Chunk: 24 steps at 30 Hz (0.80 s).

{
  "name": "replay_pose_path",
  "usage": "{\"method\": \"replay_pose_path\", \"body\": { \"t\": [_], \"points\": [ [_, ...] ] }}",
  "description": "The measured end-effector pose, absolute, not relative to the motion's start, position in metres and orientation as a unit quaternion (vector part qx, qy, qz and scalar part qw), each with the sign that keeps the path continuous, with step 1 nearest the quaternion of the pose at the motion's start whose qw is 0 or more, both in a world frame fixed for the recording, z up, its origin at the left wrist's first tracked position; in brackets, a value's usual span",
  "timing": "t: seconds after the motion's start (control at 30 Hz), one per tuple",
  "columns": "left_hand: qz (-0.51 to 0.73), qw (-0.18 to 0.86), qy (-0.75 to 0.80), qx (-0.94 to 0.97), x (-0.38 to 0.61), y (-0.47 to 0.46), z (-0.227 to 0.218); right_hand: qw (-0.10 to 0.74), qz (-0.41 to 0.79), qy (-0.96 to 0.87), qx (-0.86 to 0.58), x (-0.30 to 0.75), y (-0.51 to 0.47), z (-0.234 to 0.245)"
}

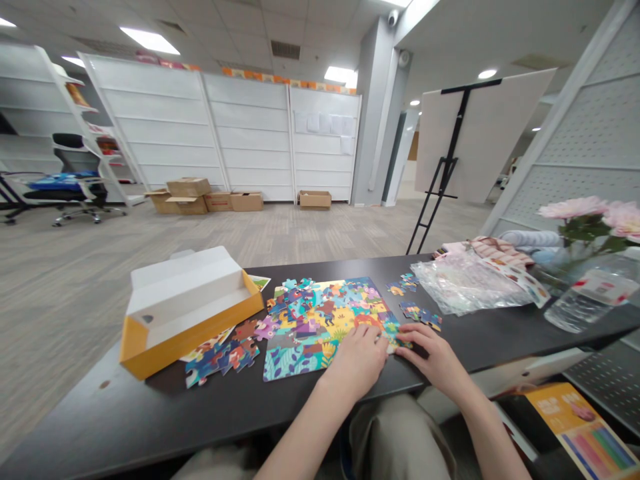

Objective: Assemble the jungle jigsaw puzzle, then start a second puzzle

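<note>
A colourful jigsaw puzzle [313,333] with animals and plants lies on the black table. My left hand [357,358] rests palm down on its front right part, fingers laid over the pieces and their tips partly hidden. Just right of it, my right hand [436,357] has its thumb and forefinger around a small green and yellow puzzle piece [404,339] at the puzzle's right edge. Loose puzzle pieces [420,315] lie beyond the right hand. More loose pieces [225,357] are spread left of the puzzle, and some lie on its upper left part.
An open yellow and white box [200,330] stands at the left of the table [240,407]. To the right are a crinkled clear plastic bag [465,283], folded cloths [500,250], a clear plastic bottle [585,300] and pink flowers [575,208]. An easel [445,160] stands behind the table.
</note>
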State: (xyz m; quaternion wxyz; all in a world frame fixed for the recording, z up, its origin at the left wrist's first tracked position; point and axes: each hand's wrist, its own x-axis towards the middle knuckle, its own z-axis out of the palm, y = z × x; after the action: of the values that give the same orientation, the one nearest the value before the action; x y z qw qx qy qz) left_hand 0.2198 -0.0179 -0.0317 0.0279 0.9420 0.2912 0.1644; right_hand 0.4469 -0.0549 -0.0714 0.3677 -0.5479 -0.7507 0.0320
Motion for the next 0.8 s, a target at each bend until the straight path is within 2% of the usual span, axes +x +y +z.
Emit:
{"method": "replay_pose_path", "body": {
  "t": [0.23,0.3,0.43,0.57,0.67,0.8],
  "points": [
    [0.215,0.073,0.274,0.935,0.202,-0.013,-0.020,0.357,0.040,-0.751,-0.554,0.444,-0.059,-0.063],
    [0.228,0.085,0.314,0.918,0.181,-0.003,-0.009,0.354,0.040,-0.749,-0.558,0.443,-0.061,-0.060],
    [0.165,0.087,0.485,0.854,0.114,0.021,0.014,0.365,0.038,-0.743,-0.560,0.441,-0.063,-0.056],
    [0.035,0.080,0.630,0.771,0.055,0.031,0.019,0.378,0.043,-0.740,-0.555,0.441,-0.063,-0.057],
    [0.003,0.093,0.656,0.749,0.037,0.031,0.012,0.387,0.043,-0.735,-0.556,0.440,-0.063,-0.056],
    [0.031,0.101,0.650,0.753,0.034,0.032,0.000,0.392,0.045,-0.732,-0.556,0.438,-0.063,-0.054]
  ]
}}
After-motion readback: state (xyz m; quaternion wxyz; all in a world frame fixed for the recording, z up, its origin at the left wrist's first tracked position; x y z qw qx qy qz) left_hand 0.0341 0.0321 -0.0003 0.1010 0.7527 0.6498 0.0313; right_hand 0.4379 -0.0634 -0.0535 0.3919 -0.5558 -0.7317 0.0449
